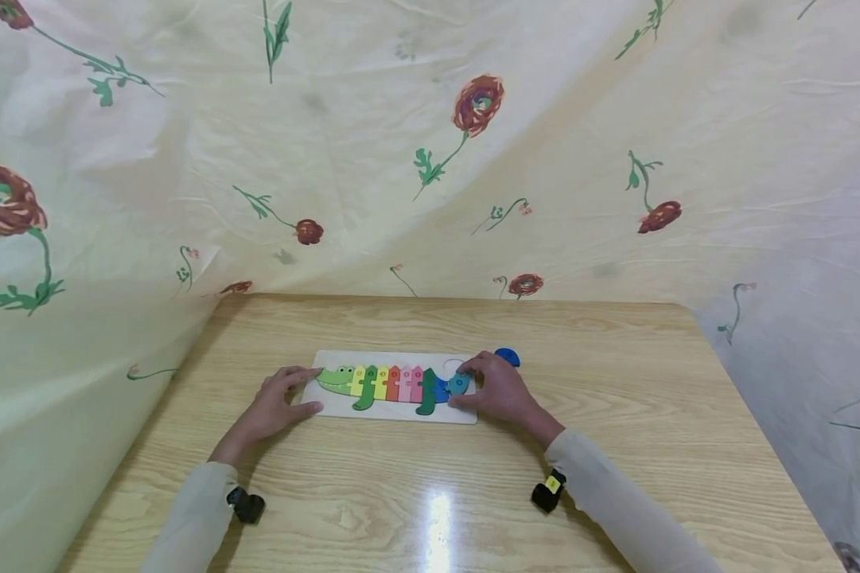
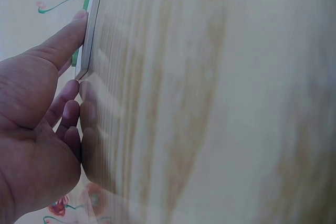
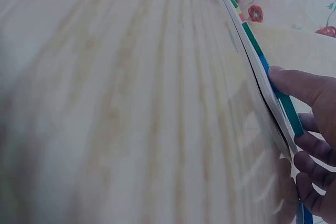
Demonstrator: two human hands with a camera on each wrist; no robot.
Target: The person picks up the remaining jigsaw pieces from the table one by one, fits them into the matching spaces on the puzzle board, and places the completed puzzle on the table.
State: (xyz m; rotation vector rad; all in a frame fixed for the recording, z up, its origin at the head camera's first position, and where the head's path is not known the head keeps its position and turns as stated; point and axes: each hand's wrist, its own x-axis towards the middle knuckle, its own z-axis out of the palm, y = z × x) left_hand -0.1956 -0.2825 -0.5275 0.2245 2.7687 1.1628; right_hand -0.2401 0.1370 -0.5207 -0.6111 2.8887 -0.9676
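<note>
A white puzzle board (image 1: 394, 410) lies on the table with a crocodile of coloured, numbered pieces. At its left end, my left hand (image 1: 272, 407) holds the board, index finger by the green head (image 1: 336, 380) and thumb at the near edge. My right hand (image 1: 501, 388) pinches a teal piece (image 1: 460, 383) between thumb and index finger at the tail end, next to a blue piece (image 1: 440, 390). In the right wrist view the teal piece (image 3: 290, 113) looks level with its neighbours. A curved outline (image 1: 453, 364) shows on bare board above it.
Another blue piece (image 1: 508, 356) lies beyond my right hand, partly hidden by it. The wooden table (image 1: 372, 493) extends around the board. A flower-printed cloth (image 1: 372, 143) hangs behind the table and at its sides.
</note>
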